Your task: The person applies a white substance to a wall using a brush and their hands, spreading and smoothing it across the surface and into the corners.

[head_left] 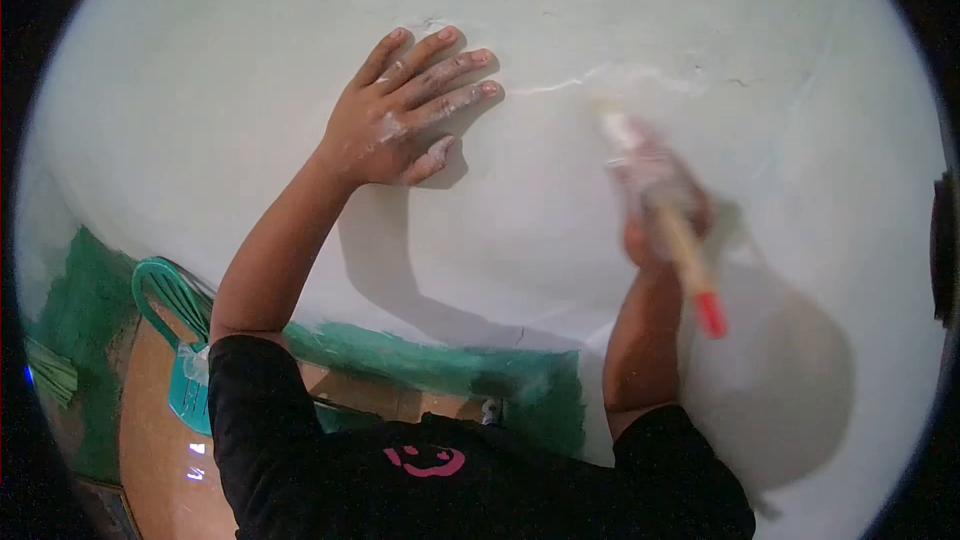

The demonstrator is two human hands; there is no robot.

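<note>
My left hand (405,115) lies against the pale wall (540,240) with its fingers spread, and white residue coats the fingers and thumb. Blurred by motion, my right hand (665,195) is closed around a paintbrush (684,245). Its wooden handle has a red end that points down toward me. The whitish head of the brush is at the wall, but the smear hides whether it touches. A thin whitish streak (560,87) runs across the wall between my two hands.
Small cracks and rough spots (740,82) mark the wall. Below is a green painted band (430,355). A green plastic chair (190,390) stands on the tan floor (160,470) at lower left, near green bristles (50,373). A dark object (943,250) juts in at far right.
</note>
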